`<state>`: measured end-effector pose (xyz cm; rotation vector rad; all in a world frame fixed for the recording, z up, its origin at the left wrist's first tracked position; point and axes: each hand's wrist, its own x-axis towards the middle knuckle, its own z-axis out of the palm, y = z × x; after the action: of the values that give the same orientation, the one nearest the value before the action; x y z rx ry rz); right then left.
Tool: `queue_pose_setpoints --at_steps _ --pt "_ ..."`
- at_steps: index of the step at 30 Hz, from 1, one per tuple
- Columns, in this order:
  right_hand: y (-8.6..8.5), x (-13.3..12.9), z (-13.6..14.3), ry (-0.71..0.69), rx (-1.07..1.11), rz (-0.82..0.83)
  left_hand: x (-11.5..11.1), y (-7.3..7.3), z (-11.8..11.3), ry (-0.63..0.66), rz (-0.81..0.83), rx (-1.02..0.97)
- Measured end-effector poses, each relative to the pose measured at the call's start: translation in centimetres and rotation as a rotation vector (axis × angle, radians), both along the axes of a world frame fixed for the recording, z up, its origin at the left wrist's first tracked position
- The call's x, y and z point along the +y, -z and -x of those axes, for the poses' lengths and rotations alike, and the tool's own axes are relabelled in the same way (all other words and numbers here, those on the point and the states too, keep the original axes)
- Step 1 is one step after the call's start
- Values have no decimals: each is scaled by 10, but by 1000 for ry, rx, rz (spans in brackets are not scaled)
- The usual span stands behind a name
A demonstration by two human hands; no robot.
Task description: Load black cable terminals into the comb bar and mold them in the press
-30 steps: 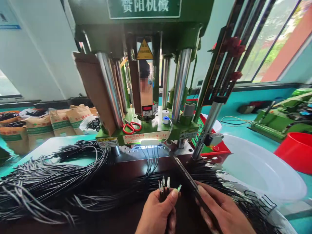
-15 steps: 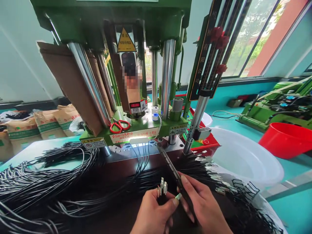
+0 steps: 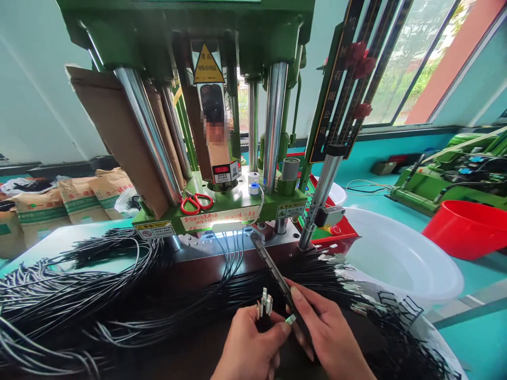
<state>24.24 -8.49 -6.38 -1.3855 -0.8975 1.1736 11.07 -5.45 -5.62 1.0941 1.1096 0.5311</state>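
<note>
Bare left hand (image 3: 252, 342), bare right hand (image 3: 329, 323)

Bright, shiny metal on the connector ends (image 3: 265, 304), and a duller, dark metallic look to the bar (image 3: 276, 275)! Mirror-polished metal gleaming on the press column (image 3: 148, 134), glossy green paint across the press head (image 3: 186, 31), matt cardboard (image 3: 119, 132) alongside! Smooth, plastic-looking black cables (image 3: 83, 293), slick red scissor handles (image 3: 197, 203), creased paper sacks (image 3: 81, 200), smooth white plastic tub (image 3: 412, 243)
</note>
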Motion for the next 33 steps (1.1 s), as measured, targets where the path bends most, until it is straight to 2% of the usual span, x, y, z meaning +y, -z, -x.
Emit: queue_pose_setpoints --at_steps 6,16,19,24,27,33 --pt "2 0 1 -23 -41 -8 0 -6 0 31 -28 20" --pt "3 -3 2 -5 -214 -36 -3 -8 -3 -4 -25 9" --pt "1 -4 0 0 -91 -10 -3 -11 2 -13 3 -158" --pt "-2 -8 -11 44 178 1 0 -12 15 -142 47 -311" --pt "1 -9 -12 39 208 7 2 -9 18 -132 88 -354" --pt "7 -6 -10 29 168 13 3 -6 10 -104 -28 -297"
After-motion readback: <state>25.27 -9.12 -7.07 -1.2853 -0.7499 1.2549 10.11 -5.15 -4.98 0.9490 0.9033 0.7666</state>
